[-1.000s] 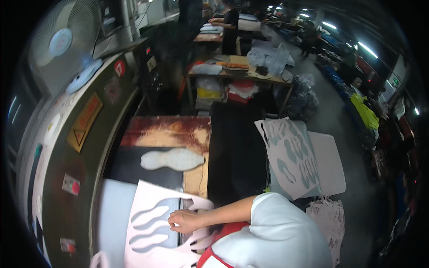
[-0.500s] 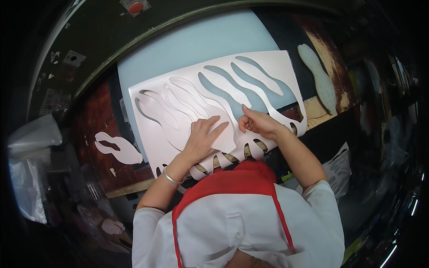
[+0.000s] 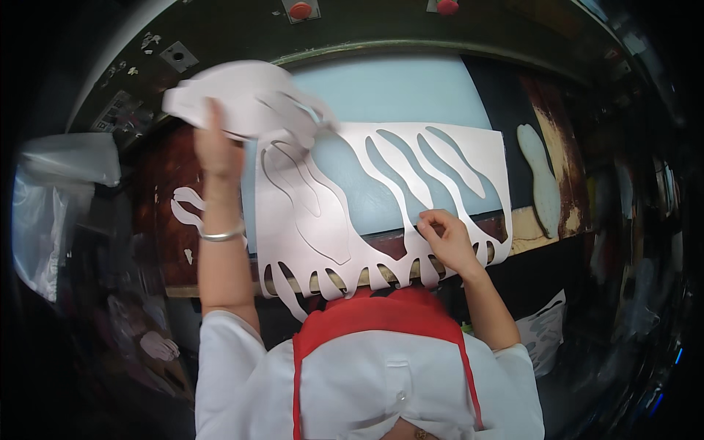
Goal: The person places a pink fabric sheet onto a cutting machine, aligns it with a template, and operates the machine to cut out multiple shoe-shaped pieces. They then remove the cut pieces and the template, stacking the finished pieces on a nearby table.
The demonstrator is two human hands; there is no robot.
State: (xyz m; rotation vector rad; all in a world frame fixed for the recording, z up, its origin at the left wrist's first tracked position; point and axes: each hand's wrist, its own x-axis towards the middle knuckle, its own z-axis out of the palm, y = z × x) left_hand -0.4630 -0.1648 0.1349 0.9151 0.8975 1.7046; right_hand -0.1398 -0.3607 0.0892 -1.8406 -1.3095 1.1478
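Note:
My left hand (image 3: 218, 150) is raised at the left, closed around pale pink sole-shaped cut-outs (image 3: 246, 95). They are blurred by motion, and I cannot tell how many there are. Below lies a pale pink sheet (image 3: 447, 150) with long wavy openings, its near edge hanging in loops toward my red apron. One cut-out shape (image 3: 315, 220) still sits within the sheet's left part. My right hand (image 3: 446, 238) is at the sheet's middle, with thumb and fingers curled together at a narrow strip between openings.
A pale blue board (image 3: 367, 84) lies under the sheet. A sole-shaped pale template (image 3: 539, 180) rests at the right on the dark, worn table. Another pink piece (image 3: 188, 205) is at the left. Red buttons (image 3: 300, 10) sit on the green machine beam beyond; plastic bags (image 3: 66, 161) hang far left.
My left hand has lifted cut-outs off the sheet and carried them up and left, baring more blue board. My right hand's fingers have closed in at the strip. The view has shifted.

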